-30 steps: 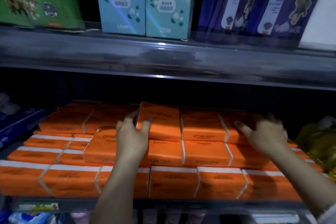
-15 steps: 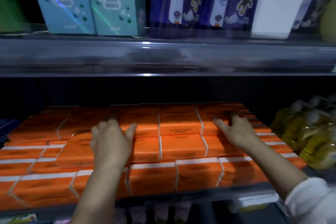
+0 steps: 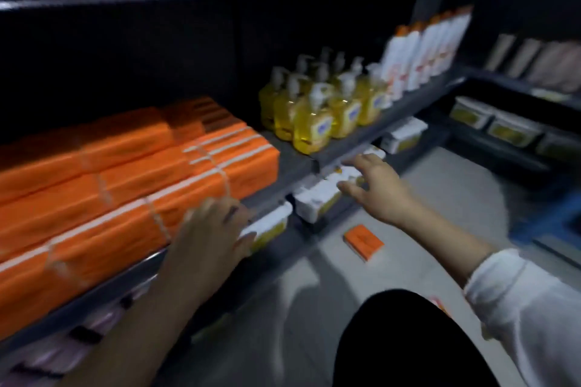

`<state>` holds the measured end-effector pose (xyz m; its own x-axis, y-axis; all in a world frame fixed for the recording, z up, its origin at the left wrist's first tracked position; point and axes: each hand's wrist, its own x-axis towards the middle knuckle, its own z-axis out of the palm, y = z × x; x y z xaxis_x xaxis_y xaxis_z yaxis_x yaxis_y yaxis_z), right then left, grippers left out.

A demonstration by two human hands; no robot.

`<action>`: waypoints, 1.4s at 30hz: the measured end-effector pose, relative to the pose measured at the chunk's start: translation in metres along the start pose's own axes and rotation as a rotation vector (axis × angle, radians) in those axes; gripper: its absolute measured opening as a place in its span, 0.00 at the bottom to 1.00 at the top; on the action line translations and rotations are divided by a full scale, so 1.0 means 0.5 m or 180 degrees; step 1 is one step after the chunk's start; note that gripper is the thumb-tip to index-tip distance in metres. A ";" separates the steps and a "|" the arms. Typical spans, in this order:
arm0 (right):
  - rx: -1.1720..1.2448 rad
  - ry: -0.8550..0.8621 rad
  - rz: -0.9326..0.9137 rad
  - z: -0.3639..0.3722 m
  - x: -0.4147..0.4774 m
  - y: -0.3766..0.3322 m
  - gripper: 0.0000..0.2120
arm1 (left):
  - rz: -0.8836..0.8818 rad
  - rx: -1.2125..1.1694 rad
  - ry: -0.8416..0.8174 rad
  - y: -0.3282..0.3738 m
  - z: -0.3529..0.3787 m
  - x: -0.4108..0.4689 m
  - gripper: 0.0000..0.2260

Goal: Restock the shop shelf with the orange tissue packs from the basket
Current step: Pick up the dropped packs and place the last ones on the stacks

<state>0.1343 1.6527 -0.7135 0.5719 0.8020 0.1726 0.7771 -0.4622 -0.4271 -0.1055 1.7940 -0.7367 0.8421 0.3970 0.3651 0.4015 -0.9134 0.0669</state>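
Head view, smeared by motion. Stacked in tight rows on the left part of the dark shelf [image 3: 295, 163]: orange tissue packs [image 3: 132, 185], several layers high, reaching the front edge. Just right of them on the same shelf, yellow pump bottles [image 3: 314, 116]; farther right, white bottles with orange caps [image 3: 421, 53].

At the front right corner of the orange stack, the left hand [image 3: 207, 239], fingers spread and relaxed, gripping nothing; too blurred to tell whether touching the packs. Lower and to the right, the right hand [image 3: 377, 188], stretched out with fingers splayed wide, empty, in front of white packs [image 3: 314, 204] on the shelf below; contact with them unclear. On the right forearm, a white sleeve [image 3: 518, 302].

Down on the pale floor [image 3: 456, 192], one loose orange pack [image 3: 363, 242], lying flat, apart from both hands, seen just below the right wrist. At the right edge, something blue [image 3: 562, 223], too blurred to name.
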 end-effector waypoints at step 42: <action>0.0412 -0.0539 0.1615 0.539 -0.242 0.603 0.52 | -0.2151 -0.3023 -0.2617 0.329 0.755 0.118 0.37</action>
<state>0.2288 1.5183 -1.1023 0.8078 0.5452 -0.2241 0.3700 -0.7650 -0.5271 0.1462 1.7010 -1.0547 0.6871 0.4118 -0.5986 0.6904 -0.1132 0.7145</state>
